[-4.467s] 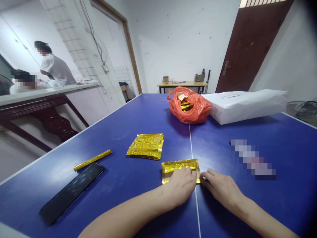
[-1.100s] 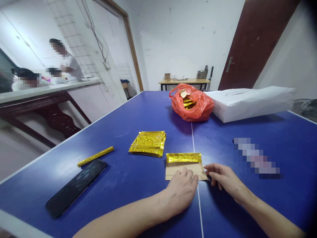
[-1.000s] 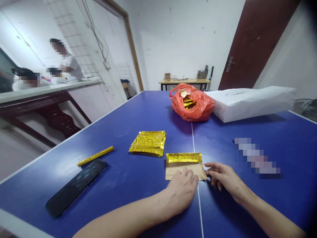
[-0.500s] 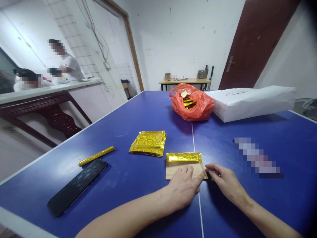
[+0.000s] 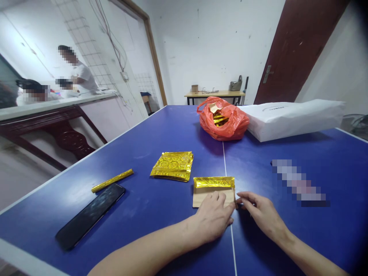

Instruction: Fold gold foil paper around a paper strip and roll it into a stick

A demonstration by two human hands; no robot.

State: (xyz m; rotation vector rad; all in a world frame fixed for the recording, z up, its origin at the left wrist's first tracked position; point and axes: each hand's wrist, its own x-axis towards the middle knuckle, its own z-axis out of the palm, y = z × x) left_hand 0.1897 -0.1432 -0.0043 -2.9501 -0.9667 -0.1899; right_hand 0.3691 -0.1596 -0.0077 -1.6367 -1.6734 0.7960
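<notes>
A brown paper sheet (image 5: 214,197) lies flat on the blue table tennis table (image 5: 178,142), with a strip of gold foil (image 5: 214,182) along its far edge. My left hand (image 5: 212,218) rests on the near part of the sheet, its fingers spread. My right hand (image 5: 261,214) is beside the sheet, and its fingertips seem to pinch the sheet's right edge. To the left lies a stack of gold foil sheets (image 5: 172,166), apart from both hands.
A gold foil roll (image 5: 112,180) and a black phone (image 5: 90,216) lie at left. A red plastic bag (image 5: 222,122) holding gold foil and a white bag (image 5: 287,119) sit at the far end. Two people (image 5: 77,71) work behind a counter at back left.
The right edge of the brown sheet now looks turned in, so the sheet appears narrower. My right fingertips have closed onto that edge, and my left hand has shifted slightly toward the near edge.
</notes>
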